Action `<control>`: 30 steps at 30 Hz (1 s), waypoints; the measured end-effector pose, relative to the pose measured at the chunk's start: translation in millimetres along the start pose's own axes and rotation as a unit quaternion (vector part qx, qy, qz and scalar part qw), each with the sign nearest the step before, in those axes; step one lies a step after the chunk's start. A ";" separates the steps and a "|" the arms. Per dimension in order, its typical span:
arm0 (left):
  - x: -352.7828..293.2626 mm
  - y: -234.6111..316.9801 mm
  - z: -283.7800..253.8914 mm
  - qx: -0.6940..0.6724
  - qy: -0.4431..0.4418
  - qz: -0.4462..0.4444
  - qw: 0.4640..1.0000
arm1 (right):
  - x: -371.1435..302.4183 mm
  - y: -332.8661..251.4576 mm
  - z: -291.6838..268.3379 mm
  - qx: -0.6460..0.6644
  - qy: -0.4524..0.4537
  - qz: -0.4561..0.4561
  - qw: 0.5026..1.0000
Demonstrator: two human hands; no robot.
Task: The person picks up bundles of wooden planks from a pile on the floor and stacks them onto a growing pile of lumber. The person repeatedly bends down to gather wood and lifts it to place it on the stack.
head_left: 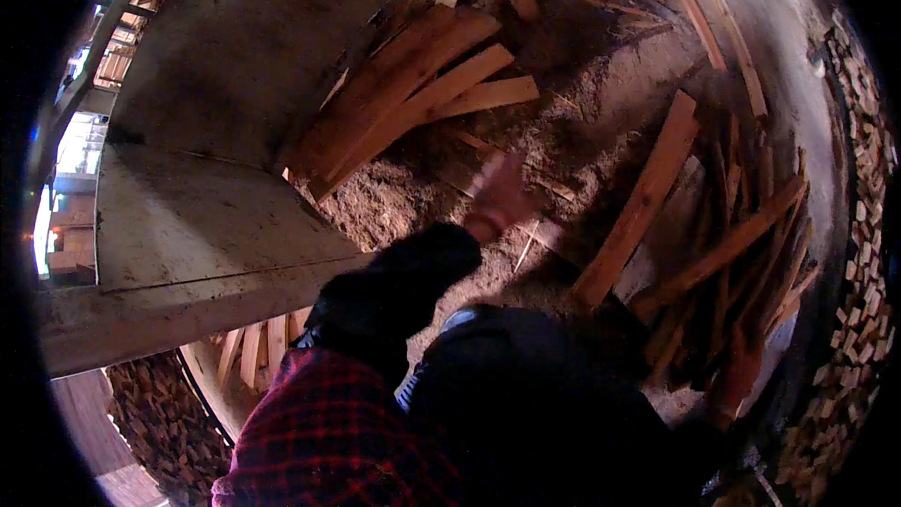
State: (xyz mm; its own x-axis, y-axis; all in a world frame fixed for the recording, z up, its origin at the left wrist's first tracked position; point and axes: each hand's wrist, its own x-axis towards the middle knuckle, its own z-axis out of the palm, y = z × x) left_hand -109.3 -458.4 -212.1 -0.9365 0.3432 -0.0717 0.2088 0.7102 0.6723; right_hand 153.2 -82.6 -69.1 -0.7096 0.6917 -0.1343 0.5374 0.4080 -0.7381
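My left hand (504, 190) reaches out over the sawdust-covered floor, a little blurred, with its fingers apart and nothing in them. Just beyond it, several reddish wooden boards (404, 99) lie fanned out against a metal machine panel. My right hand (738, 374) is low at the right, in shadow beside a heap of thin wooden slats (732, 244). Its fingers blend into the dark wood, so whether it grips a slat is unclear. Between the two hands, a longer plank (638, 202) lies slanted, one end toward my legs.
A large, dusty metal housing (216, 131) with a ledge stands at the left. Loose sawdust (375, 199) covers the floor. More strips (694, 14) lean at the far right. Stacked wood pieces (859, 291) line the right edge; another pile (169, 422) sits at lower left.
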 end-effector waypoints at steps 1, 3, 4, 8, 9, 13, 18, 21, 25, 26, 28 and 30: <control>23.6 -5.3 -31.8 0.118 0.059 -0.007 0.991 | 4.3 8.8 -1.9 -0.011 0.015 0.019 1.000; 62.3 -44.3 -83.4 0.314 0.129 -0.033 0.940 | 13.6 14.4 -4.1 -0.017 0.029 0.046 0.998; 68.9 -92.4 -103.0 0.357 0.119 -0.030 0.926 | 14.1 12.9 1.8 -0.005 0.020 0.057 0.998; 63.5 -170.9 -167.9 0.342 0.020 -0.092 0.935 | 24.9 26.4 5.1 -0.079 0.015 0.089 0.993; 59.5 -168.7 -174.1 0.335 0.033 -0.103 0.936 | 20.6 24.6 2.6 -0.057 0.015 0.082 0.995; 60.4 -160.0 -174.2 0.338 0.041 -0.127 0.932 | 16.6 24.8 2.9 -0.043 0.023 0.060 0.997; 75.5 -199.1 -158.6 0.266 0.068 -0.153 0.949 | 23.9 24.7 5.5 -0.084 0.033 0.084 0.992; 83.4 -166.5 -137.3 0.044 -0.084 -0.143 0.985 | 20.6 18.7 7.7 -0.031 0.069 0.132 0.988; 61.1 -24.5 -65.7 -0.233 -0.082 -0.221 0.943 | 32.0 9.3 7.1 0.029 0.025 0.078 0.996; 64.1 5.6 -45.6 -0.250 -0.099 -0.212 0.940 | 32.7 15.3 0.1 -0.009 0.032 0.074 0.997; 70.2 41.2 -18.3 -0.173 -0.155 -0.148 0.961 | 33.9 25.4 -6.4 -0.069 0.032 0.064 0.995; 63.0 81.9 18.0 -0.122 -0.193 -0.115 0.967 | 29.1 23.0 -8.6 -0.080 0.050 0.077 0.993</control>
State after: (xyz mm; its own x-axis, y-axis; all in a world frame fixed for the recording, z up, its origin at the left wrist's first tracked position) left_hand -146.1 -367.5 -174.8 -0.7659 0.4301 -0.4780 -0.1097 0.6450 0.7563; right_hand 148.8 -47.9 -84.3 -0.5693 0.8055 -0.1648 0.7066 0.3769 -0.5989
